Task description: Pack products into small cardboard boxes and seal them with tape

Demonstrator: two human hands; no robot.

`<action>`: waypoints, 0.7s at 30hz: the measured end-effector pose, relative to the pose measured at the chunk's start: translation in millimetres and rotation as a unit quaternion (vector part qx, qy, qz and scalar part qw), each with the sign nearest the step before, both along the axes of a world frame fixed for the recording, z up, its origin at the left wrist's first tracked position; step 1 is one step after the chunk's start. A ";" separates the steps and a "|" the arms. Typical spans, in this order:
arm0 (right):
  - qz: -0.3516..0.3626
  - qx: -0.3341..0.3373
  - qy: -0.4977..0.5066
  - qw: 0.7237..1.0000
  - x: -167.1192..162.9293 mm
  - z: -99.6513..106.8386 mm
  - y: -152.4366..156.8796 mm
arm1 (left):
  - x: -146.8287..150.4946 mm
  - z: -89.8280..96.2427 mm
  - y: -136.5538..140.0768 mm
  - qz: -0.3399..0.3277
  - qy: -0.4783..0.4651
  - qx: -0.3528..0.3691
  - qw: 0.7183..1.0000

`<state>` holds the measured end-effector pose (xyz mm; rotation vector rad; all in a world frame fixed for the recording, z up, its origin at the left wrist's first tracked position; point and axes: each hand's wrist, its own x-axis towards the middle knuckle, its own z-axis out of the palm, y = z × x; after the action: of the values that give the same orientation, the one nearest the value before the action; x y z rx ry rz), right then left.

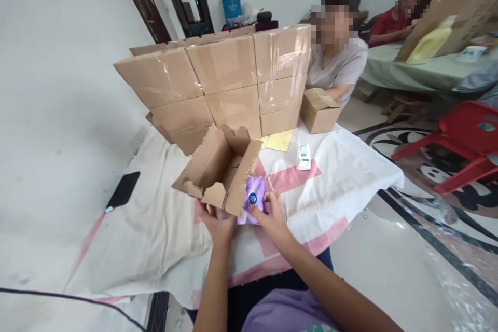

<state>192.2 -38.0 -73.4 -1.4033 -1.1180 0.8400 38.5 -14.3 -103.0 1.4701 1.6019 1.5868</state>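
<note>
On the white-and-pink cloth (167, 228), taped brown cartons (229, 67) stand far behind a torn-edged open cardboard box (213, 163), my left hand (219, 225) curls at its near end, grip unclear, and my right hand (275, 218) pinches a glossy purple packet (255, 185) at the box's right.

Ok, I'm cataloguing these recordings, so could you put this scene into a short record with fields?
left hand: at the near end of the open box
right hand: thumb and fingers on the purple packet
packet position: right of the box, round blue label showing
box state: upright, torn edges
behind: stacked cartons, yellow sheets
right side: white device, separate carton before a seated-height person
left side: flat black object
</note>
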 end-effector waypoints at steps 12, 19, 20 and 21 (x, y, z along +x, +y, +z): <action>-0.001 0.216 0.124 0.968 161.0 102.5 10.1 | -51.1 9.0 10.5 -0.224 -0.013 -0.049 0.973; 0.329 0.365 -0.354 0.796 86.6 184.9 66.1 | -44.0 15.7 7.1 -0.267 -0.025 -0.034 0.963; 0.370 0.356 -0.411 0.753 77.9 184.4 76.9 | -43.6 17.0 7.4 -0.264 -0.026 -0.040 0.963; 0.401 0.346 -0.461 0.712 71.3 181.7 87.0 | -43.5 17.8 8.0 -0.262 -0.030 -0.054 0.963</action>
<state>263.4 49.0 108.2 -0.5659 -2.6025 0.0978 -5.0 -6.2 -85.2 1.5981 1.1155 1.2059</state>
